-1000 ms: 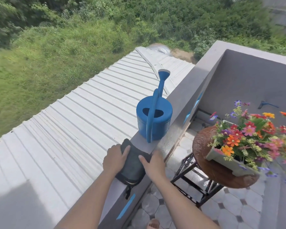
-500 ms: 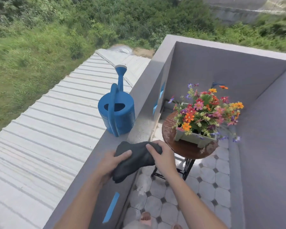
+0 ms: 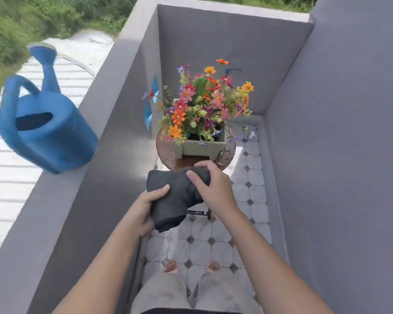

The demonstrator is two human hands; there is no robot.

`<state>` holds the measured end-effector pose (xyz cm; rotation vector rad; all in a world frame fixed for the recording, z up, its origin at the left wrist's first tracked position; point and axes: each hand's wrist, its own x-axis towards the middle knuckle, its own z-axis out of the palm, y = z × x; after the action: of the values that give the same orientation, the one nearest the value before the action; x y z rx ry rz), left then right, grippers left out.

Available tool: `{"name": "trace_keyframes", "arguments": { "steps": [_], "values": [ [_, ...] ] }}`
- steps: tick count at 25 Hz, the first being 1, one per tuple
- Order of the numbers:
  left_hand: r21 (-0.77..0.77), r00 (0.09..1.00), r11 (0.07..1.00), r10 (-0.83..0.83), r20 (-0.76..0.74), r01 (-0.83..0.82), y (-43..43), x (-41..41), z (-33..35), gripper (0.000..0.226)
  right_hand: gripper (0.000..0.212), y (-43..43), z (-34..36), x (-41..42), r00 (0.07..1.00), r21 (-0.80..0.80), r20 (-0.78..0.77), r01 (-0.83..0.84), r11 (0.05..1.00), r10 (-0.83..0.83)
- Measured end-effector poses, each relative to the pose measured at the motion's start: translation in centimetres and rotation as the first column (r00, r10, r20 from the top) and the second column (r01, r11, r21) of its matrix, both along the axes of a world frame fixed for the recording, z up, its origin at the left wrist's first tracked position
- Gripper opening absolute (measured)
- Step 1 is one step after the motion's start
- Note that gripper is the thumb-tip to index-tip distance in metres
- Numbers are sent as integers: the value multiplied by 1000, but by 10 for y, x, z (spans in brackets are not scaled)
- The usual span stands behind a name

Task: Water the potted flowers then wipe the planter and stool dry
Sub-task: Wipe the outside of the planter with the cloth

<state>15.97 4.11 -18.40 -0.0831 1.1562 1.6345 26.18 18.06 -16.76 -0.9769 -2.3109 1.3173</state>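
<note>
Both your left hand and right hand are clamped on the folded dark grey cloth; carry it forward to wipe the pale square planter, then the round brown stool.

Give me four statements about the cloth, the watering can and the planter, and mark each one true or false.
1. Both hands, left hand and right hand, grip the dark cloth. True.
2. The blue watering can stands on the floor tiles. False: it sits on the wall ledge.
3. The planter rests on the round stool. True.
4. The cloth lies on the stool. False: it is held in the air, in front of it.
</note>
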Motion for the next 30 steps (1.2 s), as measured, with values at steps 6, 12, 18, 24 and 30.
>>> {"name": "trace_keyframes", "arguments": {
  "steps": [6,12,18,24,30],
  "values": [
    [-66,910,914,406,82,-401,37,7,-28,20,49,35,-33,-7,970,495,218,-208,844,111],
    [-189,714,691,651,-259,-698,104,-25,-33,13,47,93,-45,-44,958,739,288,-228,634,8],
    [-258,772,756,466,-433,-602,144,-47,-45,18,21,116,-35,-59,924,788,380,-346,509,41],
    [-140,706,786,441,-554,-601,160,-60,-27,16,12,149,-29,-71,970,824,197,-244,512,145],
    [-70,540,862,249,-804,-501,199,-87,-31,71,29,187,-2,-93,954,817,199,-289,499,226]
  ]
}}
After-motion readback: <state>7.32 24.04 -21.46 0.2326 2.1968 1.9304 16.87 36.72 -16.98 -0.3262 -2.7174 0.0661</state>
